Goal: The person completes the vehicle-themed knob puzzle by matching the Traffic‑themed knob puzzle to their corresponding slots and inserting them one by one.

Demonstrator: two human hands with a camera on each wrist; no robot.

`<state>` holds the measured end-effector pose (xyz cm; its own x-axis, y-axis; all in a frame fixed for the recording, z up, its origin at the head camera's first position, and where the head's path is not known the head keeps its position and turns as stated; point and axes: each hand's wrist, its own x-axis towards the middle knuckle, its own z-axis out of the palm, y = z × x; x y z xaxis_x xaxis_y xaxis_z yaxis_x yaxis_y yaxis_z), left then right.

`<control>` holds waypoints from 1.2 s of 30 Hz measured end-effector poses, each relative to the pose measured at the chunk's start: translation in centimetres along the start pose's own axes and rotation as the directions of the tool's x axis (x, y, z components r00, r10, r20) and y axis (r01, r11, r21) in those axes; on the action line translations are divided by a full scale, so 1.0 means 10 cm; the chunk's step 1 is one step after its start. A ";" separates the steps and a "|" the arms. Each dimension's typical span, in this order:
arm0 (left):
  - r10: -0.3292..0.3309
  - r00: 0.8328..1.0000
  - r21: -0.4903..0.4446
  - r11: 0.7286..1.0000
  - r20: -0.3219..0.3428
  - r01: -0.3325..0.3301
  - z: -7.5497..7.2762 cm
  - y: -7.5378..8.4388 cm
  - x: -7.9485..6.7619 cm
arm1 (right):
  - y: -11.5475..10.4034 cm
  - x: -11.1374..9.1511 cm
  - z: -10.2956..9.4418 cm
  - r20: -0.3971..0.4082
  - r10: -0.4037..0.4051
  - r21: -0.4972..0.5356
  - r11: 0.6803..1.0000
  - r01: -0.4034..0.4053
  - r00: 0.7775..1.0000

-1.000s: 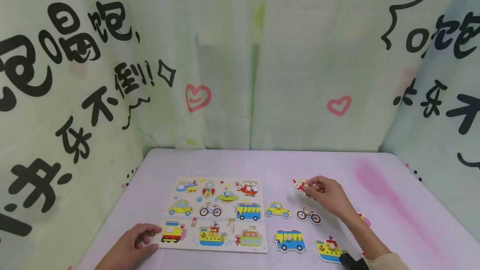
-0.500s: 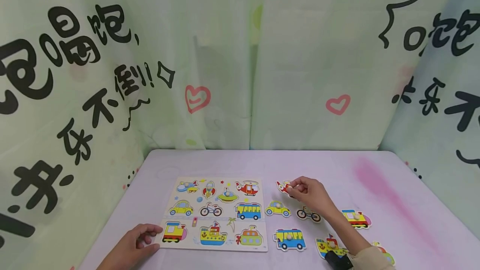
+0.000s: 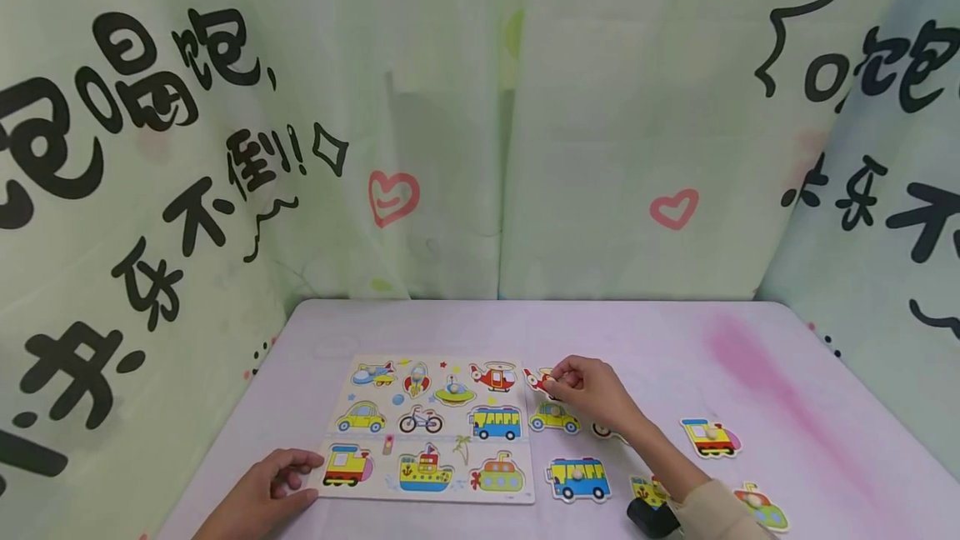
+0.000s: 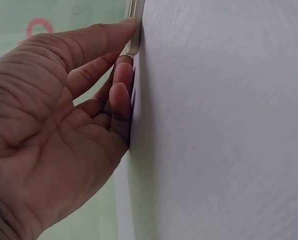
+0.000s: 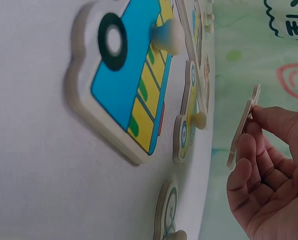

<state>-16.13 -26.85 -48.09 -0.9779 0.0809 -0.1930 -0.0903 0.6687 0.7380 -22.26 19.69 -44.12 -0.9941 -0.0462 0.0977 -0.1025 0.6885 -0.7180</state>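
My left hand (image 3: 262,486) holds the left edge of a wooden peg puzzle board (image 3: 385,473), near its front corner. In the left wrist view the thumb lies against the board's edge (image 4: 134,30), fingers behind it. Between thumb and fingers, my right hand (image 3: 596,390) pinches a red helicopter puzzle piece (image 3: 533,377) just off the board's right side. The right wrist view shows this piece (image 5: 242,130) tilted and raised off the table. Left of it, a printed red helicopter (image 3: 493,377) marks the board's back right. The yellow car piece (image 3: 553,417) lies just below the hand.
A blue bus piece (image 3: 577,480), bicycle piece (image 3: 606,432), ship piece (image 3: 647,490), train piece (image 3: 711,437) and submarine piece (image 3: 763,511) lie right of the board. My right forearm partly covers the bicycle and ship. A printed curtain (image 3: 577,148) surrounds the table (image 3: 675,332).
My right hand has carried the helicopter piece leftward, from above the bicycle to beside the board. The train and submarine pieces have come out from behind the forearm. My left hand stays put.
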 end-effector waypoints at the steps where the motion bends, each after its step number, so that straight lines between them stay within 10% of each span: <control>1: 0.007 1.000 0.003 1.000 0.002 -0.007 0.00 -0.01 -0.01 | -0.01 0.01 0.02 0.005 -0.003 -0.002 1.000 0.003 1.000; 36: -0.045 0.999 0.009 0.999 -0.015 0.045 0.02 0.03 -0.01 | -0.22 0.37 0.44 0.101 -0.103 -0.101 0.988 0.113 0.990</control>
<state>-15.97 -26.49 -48.02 -0.9757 0.0396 -0.2157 -0.1322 0.6785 0.7226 -25.91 14.85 -45.21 -0.9767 -0.1895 0.1009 -0.2102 0.7486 -0.6288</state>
